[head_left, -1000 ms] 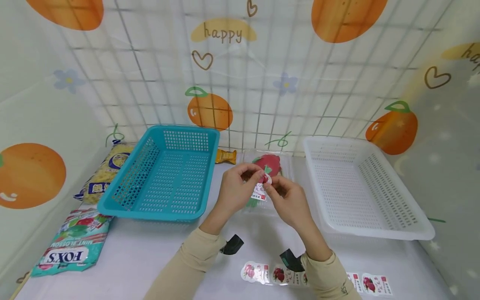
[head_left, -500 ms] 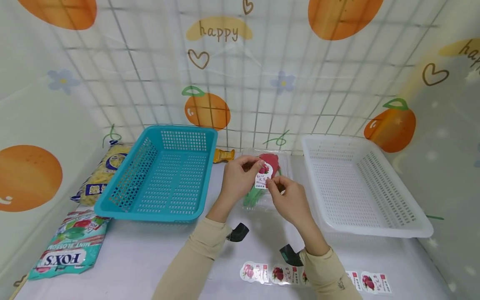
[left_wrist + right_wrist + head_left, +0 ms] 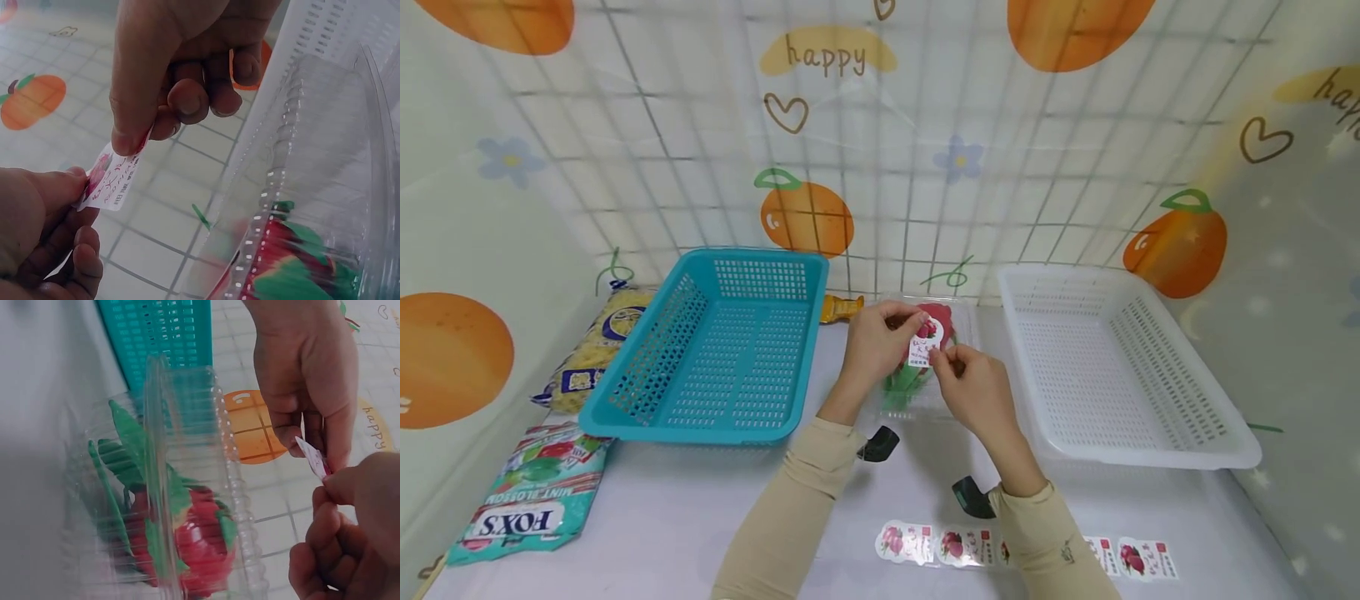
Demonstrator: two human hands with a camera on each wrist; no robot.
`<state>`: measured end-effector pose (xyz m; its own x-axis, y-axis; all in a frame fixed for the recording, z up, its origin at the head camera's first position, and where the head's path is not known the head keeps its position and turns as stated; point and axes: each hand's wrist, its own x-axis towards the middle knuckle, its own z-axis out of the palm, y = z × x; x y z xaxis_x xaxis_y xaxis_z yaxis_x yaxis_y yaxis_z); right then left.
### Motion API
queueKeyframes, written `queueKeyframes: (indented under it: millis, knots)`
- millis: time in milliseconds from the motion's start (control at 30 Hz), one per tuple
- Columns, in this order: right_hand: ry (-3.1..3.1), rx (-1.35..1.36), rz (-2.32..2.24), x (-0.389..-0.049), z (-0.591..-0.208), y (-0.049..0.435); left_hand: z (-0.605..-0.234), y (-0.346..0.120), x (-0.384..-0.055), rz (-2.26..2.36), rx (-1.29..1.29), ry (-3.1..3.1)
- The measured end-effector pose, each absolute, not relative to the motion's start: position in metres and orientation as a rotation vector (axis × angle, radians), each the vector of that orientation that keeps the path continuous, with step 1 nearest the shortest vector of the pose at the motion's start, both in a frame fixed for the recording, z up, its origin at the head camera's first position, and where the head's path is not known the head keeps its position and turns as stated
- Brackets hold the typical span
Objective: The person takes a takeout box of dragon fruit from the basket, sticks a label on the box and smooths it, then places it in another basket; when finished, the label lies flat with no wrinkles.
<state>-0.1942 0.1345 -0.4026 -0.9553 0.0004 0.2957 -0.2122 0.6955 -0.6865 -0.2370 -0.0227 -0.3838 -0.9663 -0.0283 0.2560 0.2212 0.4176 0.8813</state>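
Observation:
Between my two hands a white sticker (image 3: 923,348) with a red fruit print and writing stands upright. My left hand (image 3: 868,346) pinches its upper left part between thumb and finger. My right hand (image 3: 981,385) pinches its lower right edge. Both wrist views show the sticker (image 3: 115,181) between the fingertips of the two hands. Just behind it on the table lies a clear plastic clamshell box (image 3: 966,321), with a red fruit with green leaves (image 3: 203,544) inside. In the head view the hands and sticker partly cover the box.
A teal basket (image 3: 700,432) stands left, a white basket (image 3: 1131,454) right. Left lie a yellow pasta bag (image 3: 598,350) and a FOX'S candy bag (image 3: 531,492). A small orange-gold packet (image 3: 841,309) lies behind. Printed stickers (image 3: 966,547) lie in front, partly under my right sleeve.
The sticker, seen at a slant and mostly hidden a second ago, now faces the head camera with its print showing. Both hands have shifted slightly. The head view has moved a little to the right.

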Motion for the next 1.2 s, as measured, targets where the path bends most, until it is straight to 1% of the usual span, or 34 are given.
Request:
queueKeyframes:
  millis: [367,600,1200]
  knots:
    - [-2.690,0.111,1.079,-0.206,-0.402,0.130,-0.390,-0.025,-0.252,-1.522,-0.091,-2.480]
    - [-2.713,0.067,1.062,-0.210,-0.402,0.130,-0.395,-0.023,-0.262,-1.505,-0.111,-2.488]
    - [-2.715,0.020,0.985,-0.221,-0.413,0.132,-0.408,-0.017,-0.276,-1.506,-0.060,-2.536]
